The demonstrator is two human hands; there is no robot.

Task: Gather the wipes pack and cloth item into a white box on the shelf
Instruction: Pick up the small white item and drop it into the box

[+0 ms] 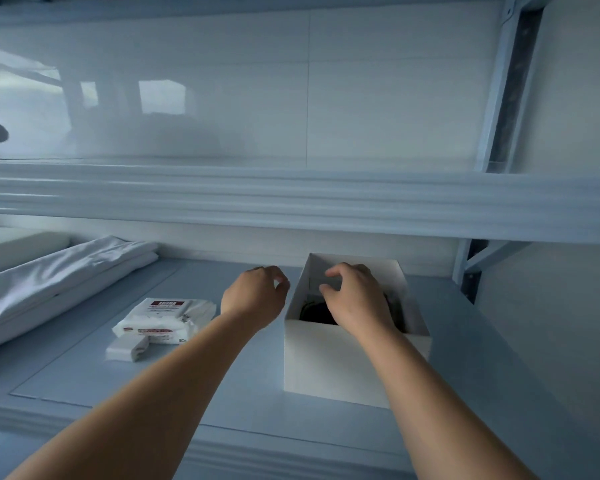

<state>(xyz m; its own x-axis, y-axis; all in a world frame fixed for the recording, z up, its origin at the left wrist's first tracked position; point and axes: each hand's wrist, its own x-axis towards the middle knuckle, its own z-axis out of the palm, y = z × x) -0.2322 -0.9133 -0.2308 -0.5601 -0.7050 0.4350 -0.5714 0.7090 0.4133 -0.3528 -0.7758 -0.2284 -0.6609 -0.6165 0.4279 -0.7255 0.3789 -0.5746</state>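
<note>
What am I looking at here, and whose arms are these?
No machine here: a person wears a camera on the head, so you see their own bare arms reaching onto a shelf. The right hand is over an open white box, with something dark beneath it; whether it grips that is hidden. The left hand, fingers loosely curled, holds nothing beside the box. A wipes pack lies further left on the shelf, folded white linen beyond it.
</note>
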